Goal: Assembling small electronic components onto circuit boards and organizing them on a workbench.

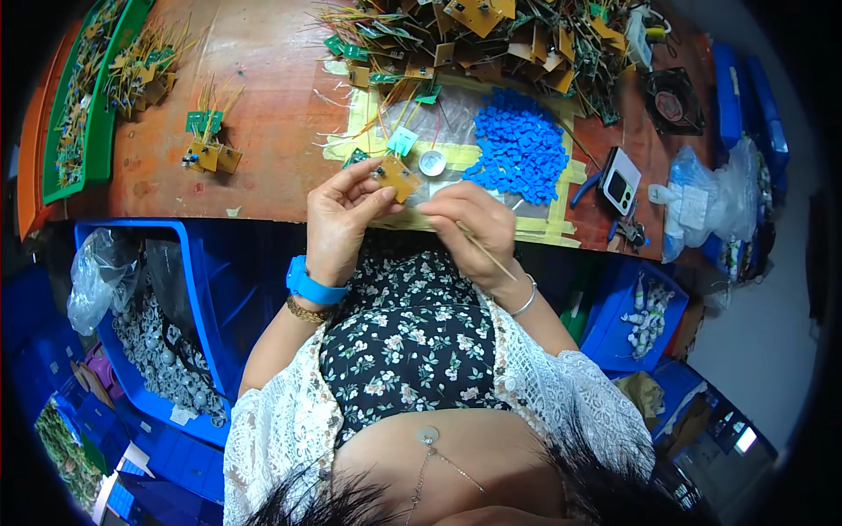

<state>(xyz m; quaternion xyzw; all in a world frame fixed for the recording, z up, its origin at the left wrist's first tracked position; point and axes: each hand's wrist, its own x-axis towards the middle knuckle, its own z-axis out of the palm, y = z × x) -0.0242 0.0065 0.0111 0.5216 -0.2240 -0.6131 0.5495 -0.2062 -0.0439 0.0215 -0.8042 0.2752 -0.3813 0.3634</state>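
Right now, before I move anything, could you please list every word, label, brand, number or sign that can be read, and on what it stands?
No text can be read clearly.
White label on the clear plastic bag: too blurred to read.
Round centre of the black fan: too small to read.
Brown circuit board in the left hand: no readable print.

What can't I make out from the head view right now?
All in the head view:
Front tip of the thin stick: hidden or blurred at the right hand.
Underside of the brown circuit board: turned away, partly covered by the left hand.
Contents of the small round cup: too small.
Far side of the circuit-board pile: cut off by the upper edge.
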